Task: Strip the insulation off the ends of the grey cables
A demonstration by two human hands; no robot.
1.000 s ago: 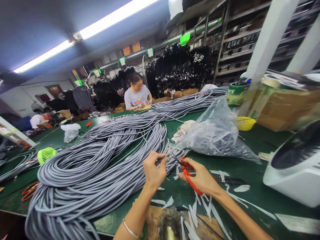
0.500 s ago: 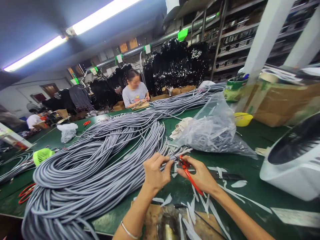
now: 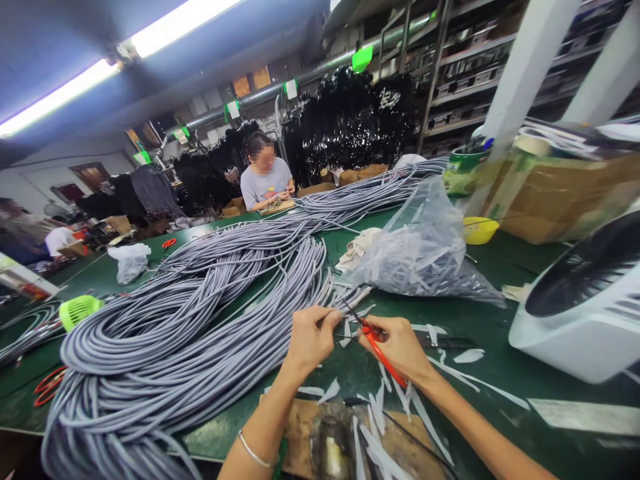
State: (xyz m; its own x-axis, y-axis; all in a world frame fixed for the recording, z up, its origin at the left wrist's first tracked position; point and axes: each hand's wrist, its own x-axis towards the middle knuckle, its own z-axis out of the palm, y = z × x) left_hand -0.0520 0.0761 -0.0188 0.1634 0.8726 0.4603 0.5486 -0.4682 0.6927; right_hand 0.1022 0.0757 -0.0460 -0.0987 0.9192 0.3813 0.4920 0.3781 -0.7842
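Note:
My left hand (image 3: pixel 314 337) has thumb and forefinger pinched together at the stripped ends of the grey cables (image 3: pixel 210 347). What lies between those fingertips is too small to make out. In my right hand (image 3: pixel 400 345) is a pair of red-handled scissors (image 3: pixel 383 353), their dark, pointed blades slanting up and left close to my left fingertips. The cables lie in a large looped bundle to the left of my hands. Cut white strips (image 3: pixel 383 460) are scattered below and beside my right hand.
A clear plastic bag (image 3: pixel 415 260) of white scraps stands behind my right hand. At right are a white fan-like appliance (image 3: pixel 565 333) and a cardboard box (image 3: pixel 540 200). A metal block on a board (image 3: pixel 300 433) sits in front. Across the green table (image 3: pixel 225 433), another person (image 3: pixel 265 177) sits working.
The thumb and forefinger of my left hand have come closer together. My right hand has turned slightly, and more of the scissors' blades shows. The whole view has shifted a little.

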